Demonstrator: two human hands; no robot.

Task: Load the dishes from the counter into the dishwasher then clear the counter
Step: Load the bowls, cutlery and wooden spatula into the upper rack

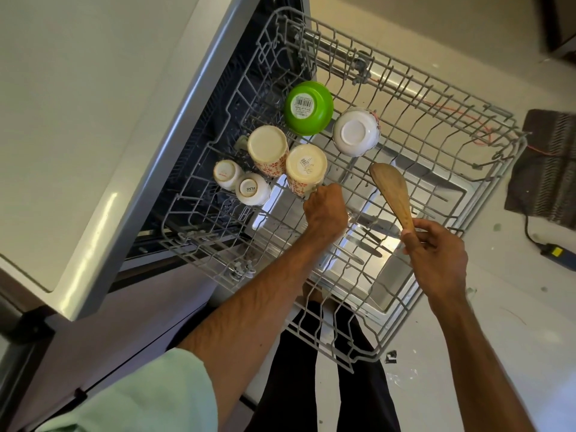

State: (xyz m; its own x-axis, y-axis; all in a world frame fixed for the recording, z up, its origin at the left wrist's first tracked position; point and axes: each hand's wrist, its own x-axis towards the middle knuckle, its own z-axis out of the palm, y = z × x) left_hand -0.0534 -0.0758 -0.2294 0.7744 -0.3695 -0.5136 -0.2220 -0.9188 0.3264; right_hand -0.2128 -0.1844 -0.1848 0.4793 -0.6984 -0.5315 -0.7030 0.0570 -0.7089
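The grey wire upper rack (442,213) of the dishwasher is pulled out below me. Upside down in it stand a green bowl (308,108), a white bowl (355,131), two cream patterned cups (267,148) (306,167) and two small white cups (227,173) (252,189). My left hand (325,210) grips the rim of the nearer patterned cup. My right hand (436,260) holds a wooden spatula (393,194) by its handle, blade pointing into the rack. Metal cutlery (371,235) lies in the rack between my hands.
The pale counter (78,120) runs along the left, above the open dishwasher. A dark patterned mat (548,169) and a black cable with an adapter (558,254) lie on the white floor at the right. My dark-trousered legs (311,385) stand under the rack.
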